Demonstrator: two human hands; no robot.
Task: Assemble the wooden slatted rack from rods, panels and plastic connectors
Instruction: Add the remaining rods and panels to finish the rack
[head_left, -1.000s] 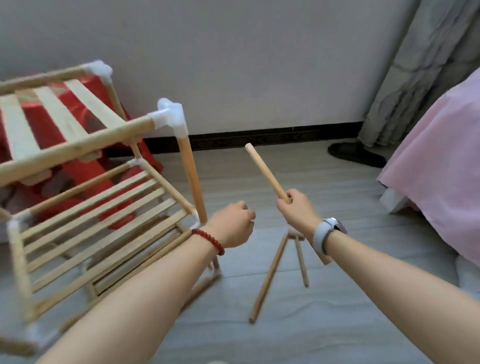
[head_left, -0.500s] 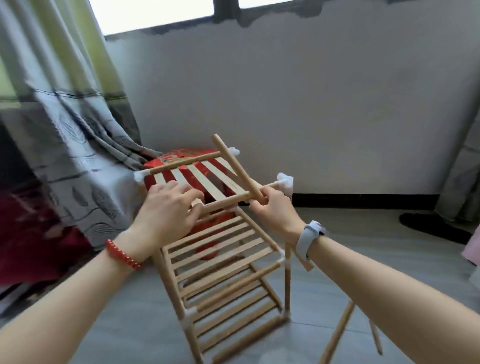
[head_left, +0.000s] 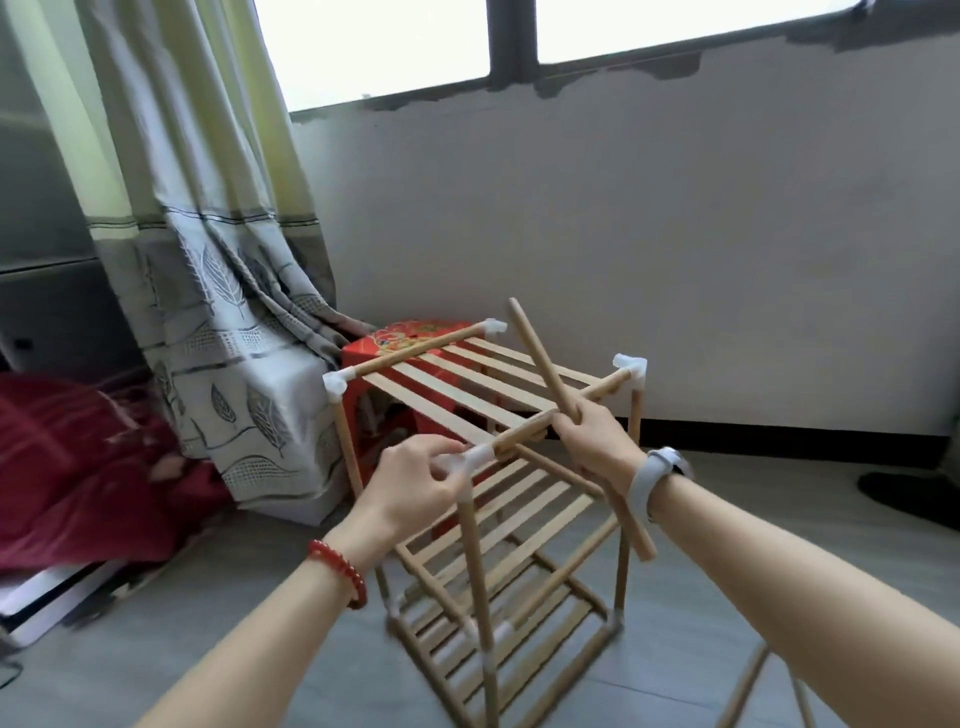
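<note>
Rack (head_left: 488, 499): a wooden slatted frame standing upright on the grey floor (head_left: 727, 545), centre of the view, near the far wall (head_left: 623, 234). Three slatted levels are visible, joined at the corners by white plastic connectors. The top panel (head_left: 457, 384) lies level between its four corner connectors.

Left hand (head_left: 410, 483): fingers curled round the near-left top connector (head_left: 480, 457), pinching it where the near rail meets the upright post. A red bead bracelet (head_left: 340, 571) sits on that wrist.

Right hand (head_left: 592, 441): closed round a loose rod (head_left: 540, 364), gripping it about mid-length. The rod is tilted, its upper end pointing up and to the left over the top panel, its lower end passing under the wrist and sticking out near the forearm. The hand also lies against the near top rail; whether it grips the rail cannot be told. A grey watch (head_left: 654, 478) is on that wrist.

Surroundings: a red stool (head_left: 400, 343) stands just behind the rack on its far-left side. A patterned grey curtain (head_left: 218, 291) hangs to the left, with dark red bedding (head_left: 67, 467) at the left edge. Two more rods (head_left: 743, 691) lean together at the near right. A dark slipper (head_left: 909, 493) lies at the far right by the wall.
</note>
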